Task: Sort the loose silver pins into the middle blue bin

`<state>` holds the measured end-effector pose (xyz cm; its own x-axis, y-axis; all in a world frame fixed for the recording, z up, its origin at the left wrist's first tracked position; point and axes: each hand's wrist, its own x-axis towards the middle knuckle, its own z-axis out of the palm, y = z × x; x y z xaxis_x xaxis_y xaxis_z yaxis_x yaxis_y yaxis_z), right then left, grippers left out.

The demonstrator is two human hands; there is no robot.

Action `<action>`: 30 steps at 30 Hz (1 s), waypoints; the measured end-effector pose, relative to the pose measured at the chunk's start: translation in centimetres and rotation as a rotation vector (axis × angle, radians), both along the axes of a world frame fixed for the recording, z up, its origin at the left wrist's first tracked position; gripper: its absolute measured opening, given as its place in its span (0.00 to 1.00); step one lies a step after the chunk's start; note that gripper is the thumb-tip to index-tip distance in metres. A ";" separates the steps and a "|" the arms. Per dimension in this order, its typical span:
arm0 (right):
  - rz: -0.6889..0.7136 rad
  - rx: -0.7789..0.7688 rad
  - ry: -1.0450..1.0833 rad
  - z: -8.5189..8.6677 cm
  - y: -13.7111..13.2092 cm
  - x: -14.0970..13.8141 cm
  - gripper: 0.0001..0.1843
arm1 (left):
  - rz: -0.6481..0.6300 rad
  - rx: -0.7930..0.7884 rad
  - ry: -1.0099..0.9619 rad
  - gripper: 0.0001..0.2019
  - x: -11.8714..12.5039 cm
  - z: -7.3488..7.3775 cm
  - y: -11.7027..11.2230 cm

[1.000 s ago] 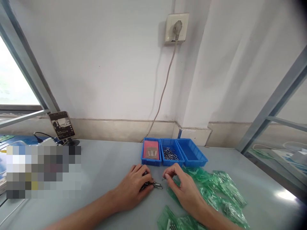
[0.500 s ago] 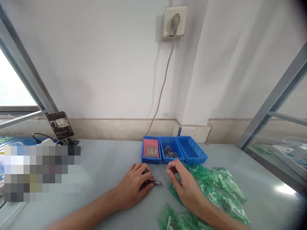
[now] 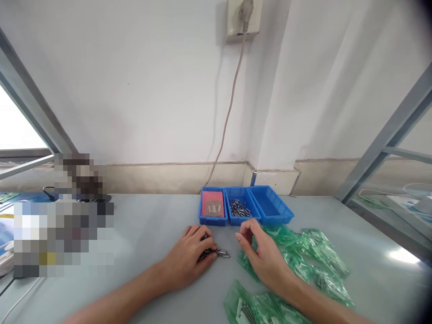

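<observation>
Head view: a person's 2 bare hands work at a grey table [image 3: 145, 234], near 3 blue trays set side by side.
Step in hand: handling of a small bundle of metal pins [image 3: 218, 253], by my judgement; it lies on the table between the hands.
Left hand [image 3: 191, 260]: fingers folded down over the bundle, pinning it to the table; the pin ends stick out toward the right hand.
Right hand [image 3: 265, 261]: raised just beside the pin ends, fingers loosely curled, thumb and forefinger close together; whether a pin sits between them is too small to tell.
Beneath the right hand: green plastic bags [image 3: 305, 261], scattered.
Trays: left tray [image 3: 211, 220] holds a pink sheet, middle tray [image 3: 243, 219] holds loose pins, right tray [image 3: 274, 211] shows only its blue floor.
Next move calls for: a fine fingertip pinch, since the pins look thin and loose.
</observation>
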<state>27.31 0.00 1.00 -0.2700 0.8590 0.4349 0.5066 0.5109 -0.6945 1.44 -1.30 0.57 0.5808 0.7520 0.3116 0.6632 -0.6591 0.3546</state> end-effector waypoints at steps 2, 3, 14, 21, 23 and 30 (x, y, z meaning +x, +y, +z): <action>0.004 -0.017 0.002 -0.1 0.0 0.1 0.09 | 0.000 -0.002 0.003 0.04 0.0 0.1 0.0; 0.008 -0.027 0.003 -0.1 0.1 0.1 0.08 | -0.001 -0.004 0.003 0.04 0.0 0.1 0.0; 0.048 -0.010 0.010 -0.3 0.4 0.1 0.08 | 0.000 -0.017 0.014 0.03 -0.1 0.1 -0.1; 0.034 0.061 -0.149 -0.8 0.8 0.5 0.13 | -0.001 -0.017 0.021 0.02 -0.1 0.0 -0.1; 0.002 0.094 -0.216 -0.9 1.0 0.5 0.13 | -0.005 -0.004 0.014 0.02 -0.1 0.0 -0.1; -0.004 0.238 -0.481 -1.1 1.0 0.6 0.10 | -0.004 0.011 0.017 0.03 -0.2 -0.1 0.0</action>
